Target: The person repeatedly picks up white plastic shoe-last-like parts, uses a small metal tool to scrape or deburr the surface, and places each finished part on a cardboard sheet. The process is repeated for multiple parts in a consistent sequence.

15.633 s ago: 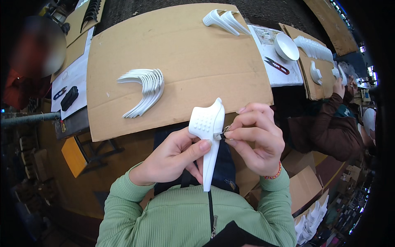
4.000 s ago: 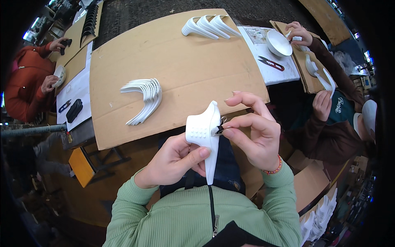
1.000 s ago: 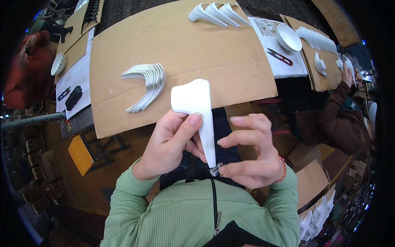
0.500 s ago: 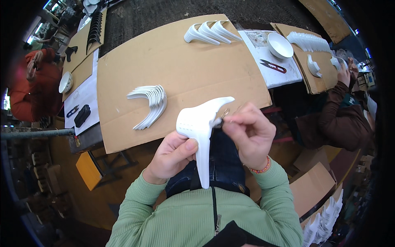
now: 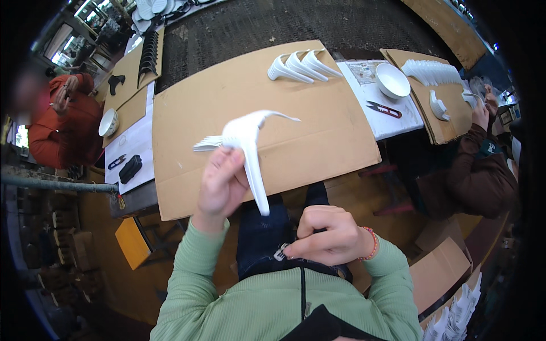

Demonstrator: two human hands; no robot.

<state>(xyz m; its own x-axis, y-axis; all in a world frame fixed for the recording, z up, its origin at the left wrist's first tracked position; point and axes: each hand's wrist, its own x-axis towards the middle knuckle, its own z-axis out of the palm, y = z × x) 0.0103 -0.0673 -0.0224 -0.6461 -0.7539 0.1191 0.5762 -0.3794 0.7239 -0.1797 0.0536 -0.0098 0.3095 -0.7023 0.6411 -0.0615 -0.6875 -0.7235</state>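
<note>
Left grip (image 5: pixel 223 181) on white piece (image 5: pixel 248 142), room rightward, cardboard edge (image 5: pixel 318 175) near

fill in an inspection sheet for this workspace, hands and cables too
surface: cardboard sheet, creased, small pale marks
job's things: white piece, raised; nested stack, partly hidden; three white pieces at the far edge
clutter: white bowl and red-handled snips, right of the cardboard
hands: left hand grips the raised piece; right hand pinches a small metal piece
cables: nothing seen
surroundings: people both sides; orange-topped stool at left
</note>
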